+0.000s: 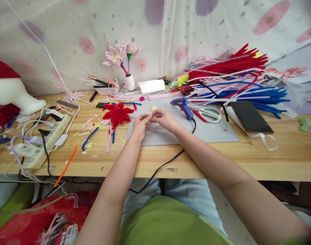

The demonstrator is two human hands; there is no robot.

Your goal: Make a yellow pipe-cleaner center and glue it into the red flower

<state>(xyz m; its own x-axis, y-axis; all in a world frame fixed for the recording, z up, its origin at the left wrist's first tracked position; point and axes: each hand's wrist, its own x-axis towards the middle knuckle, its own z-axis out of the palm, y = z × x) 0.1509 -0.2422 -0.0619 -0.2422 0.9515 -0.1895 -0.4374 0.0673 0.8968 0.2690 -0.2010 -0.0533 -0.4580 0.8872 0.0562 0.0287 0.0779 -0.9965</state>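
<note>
Over the grey cutting mat [160, 137], my left hand [140, 126] and my right hand [165, 119] meet at the fingertips. Both are closed in a pinch; whatever lies between the fingers is too small or hidden to make out. Just beyond them on the mat is a little bunch of pale yellow strips [152, 109]. To the left rests a red fuzzy flower [117, 114] with pointed petals. A blue glue gun [184, 107] lies right of my hands, beside scissors [211, 115] with pale handles.
Red pipe cleaners [227, 64] and blue ones [257, 97] are heaped at the back right, near a phone [251, 117]. Pink flowers stand in a white vase [130, 82]. A power strip [46, 141] with tangled cables sits left. The glue gun's black cord [165, 164] crosses the table's front edge.
</note>
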